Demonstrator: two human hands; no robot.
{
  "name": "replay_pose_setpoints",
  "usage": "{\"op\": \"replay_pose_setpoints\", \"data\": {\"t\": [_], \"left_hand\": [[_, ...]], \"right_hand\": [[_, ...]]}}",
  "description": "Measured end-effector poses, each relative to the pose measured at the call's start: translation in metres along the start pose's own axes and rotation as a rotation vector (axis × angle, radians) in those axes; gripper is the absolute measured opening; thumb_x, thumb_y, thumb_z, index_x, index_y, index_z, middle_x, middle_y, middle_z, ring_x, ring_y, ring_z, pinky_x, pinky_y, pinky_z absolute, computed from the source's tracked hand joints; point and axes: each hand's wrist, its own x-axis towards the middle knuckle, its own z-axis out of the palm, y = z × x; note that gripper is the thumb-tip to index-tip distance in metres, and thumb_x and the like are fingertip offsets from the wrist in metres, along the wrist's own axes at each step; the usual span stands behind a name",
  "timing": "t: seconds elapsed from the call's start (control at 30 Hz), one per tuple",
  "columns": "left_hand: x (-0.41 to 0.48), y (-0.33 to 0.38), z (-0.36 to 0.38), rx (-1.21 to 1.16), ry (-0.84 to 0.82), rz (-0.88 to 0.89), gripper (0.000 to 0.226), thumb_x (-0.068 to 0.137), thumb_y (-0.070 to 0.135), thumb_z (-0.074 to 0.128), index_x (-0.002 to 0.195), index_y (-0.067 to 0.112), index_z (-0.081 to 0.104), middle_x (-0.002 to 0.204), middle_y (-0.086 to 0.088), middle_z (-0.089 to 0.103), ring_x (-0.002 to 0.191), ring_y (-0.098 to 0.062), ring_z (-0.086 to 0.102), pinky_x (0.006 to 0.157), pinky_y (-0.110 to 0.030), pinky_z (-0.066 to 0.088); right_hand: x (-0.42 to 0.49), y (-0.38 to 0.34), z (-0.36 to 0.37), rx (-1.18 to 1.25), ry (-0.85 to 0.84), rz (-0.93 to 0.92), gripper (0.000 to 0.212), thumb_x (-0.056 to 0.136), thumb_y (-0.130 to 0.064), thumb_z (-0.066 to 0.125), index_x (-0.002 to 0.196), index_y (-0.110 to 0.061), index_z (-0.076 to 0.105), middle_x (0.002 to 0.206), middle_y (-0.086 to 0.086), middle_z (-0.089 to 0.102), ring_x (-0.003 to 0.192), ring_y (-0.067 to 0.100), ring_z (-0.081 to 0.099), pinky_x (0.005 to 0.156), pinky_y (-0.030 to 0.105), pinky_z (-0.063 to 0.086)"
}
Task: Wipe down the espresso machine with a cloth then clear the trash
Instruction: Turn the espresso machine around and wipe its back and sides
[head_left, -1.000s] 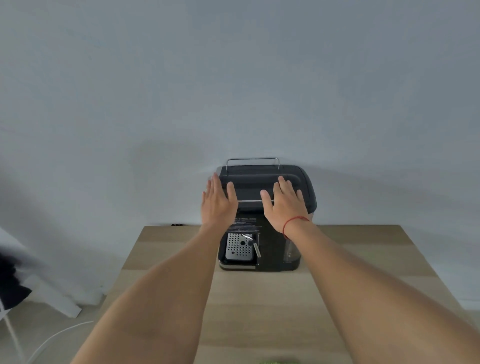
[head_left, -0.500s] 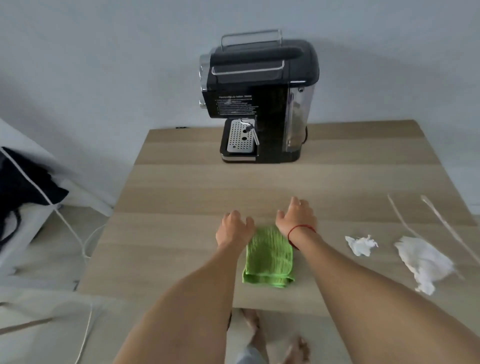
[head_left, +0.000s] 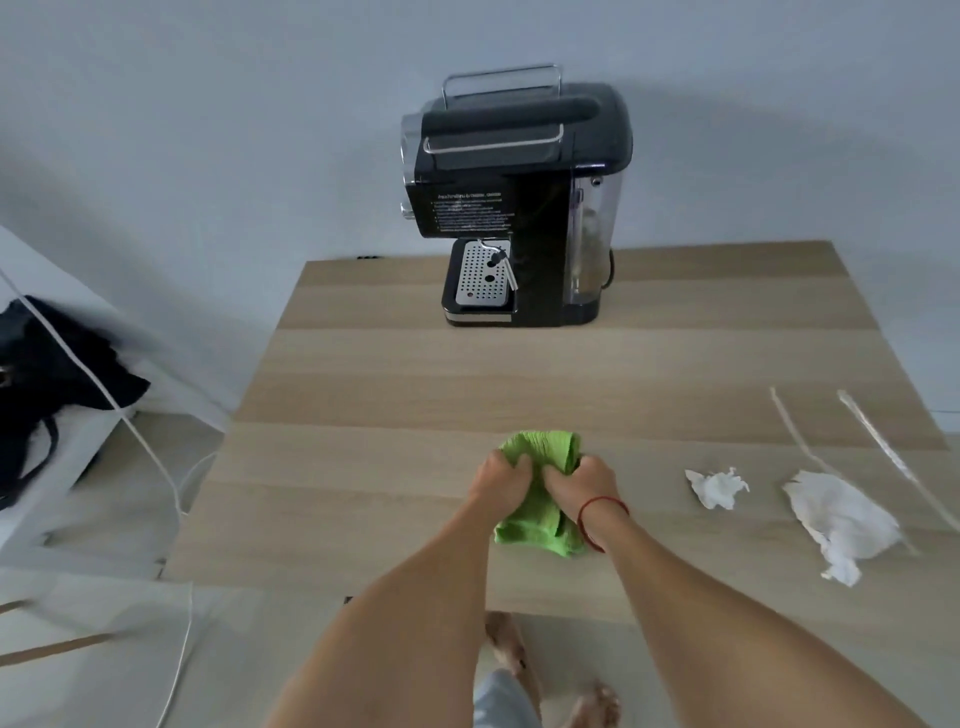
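A second ago your hands lay flat on top of the black espresso machine at the far edge of the table; half a second ago they rested open on either side of the flat, folded green ribbed cloth (head_left: 540, 483) near the near edge. Now your left hand (head_left: 501, 480) and right hand (head_left: 584, 486) have closed together over the cloth's middle, fingers curled, bunching it. The cloth's far end has puckered upward past your knuckles; its near end trails under your right wrist. Your view has dropped from the wall and machine top toward the table's near edge.
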Motion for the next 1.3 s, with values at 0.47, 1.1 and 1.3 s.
{"op": "replay_pose_setpoints", "data": {"t": [0.47,1.1,1.3], "left_hand": [[0.003,0.259,-0.093,-0.384,0.161,0.564,0.026,0.098,0.030,0.047,0.110,0.007,0.049,0.097,-0.006,0.057,0.089,-0.022,0.056,0.084,-0.039,0.050],[0.097,0.375,-0.134,0.319,0.467,0.702,0.041,0.099,0.030,0.041,0.134,0.010,0.051,0.132,-0.007,0.056,0.122,-0.025,0.051,0.103,-0.038,0.041],[0.117,0.377,-0.117,0.533,0.666,0.643,0.044,0.101,0.025,0.027,0.139,0.013,0.046,0.143,-0.003,0.048,0.134,-0.021,0.041,0.114,-0.040,0.028]], "right_hand": [[-0.001,-0.188,-0.191,0.664,0.150,-0.325,0.015,0.078,-0.029,0.075,0.084,-0.018,0.065,0.080,-0.003,0.066,0.076,0.017,0.062,0.063,0.024,0.048],[0.114,-0.203,-0.246,0.832,0.105,-0.152,0.038,0.097,-0.030,0.050,0.119,0.000,0.058,0.110,0.020,0.064,0.088,0.026,0.056,0.080,0.031,0.042],[0.122,-0.242,-0.212,1.258,-0.209,-0.028,0.087,0.083,-0.076,0.023,0.141,-0.014,0.045,0.138,0.013,0.052,0.127,0.033,0.049,0.111,0.046,0.035]]}}
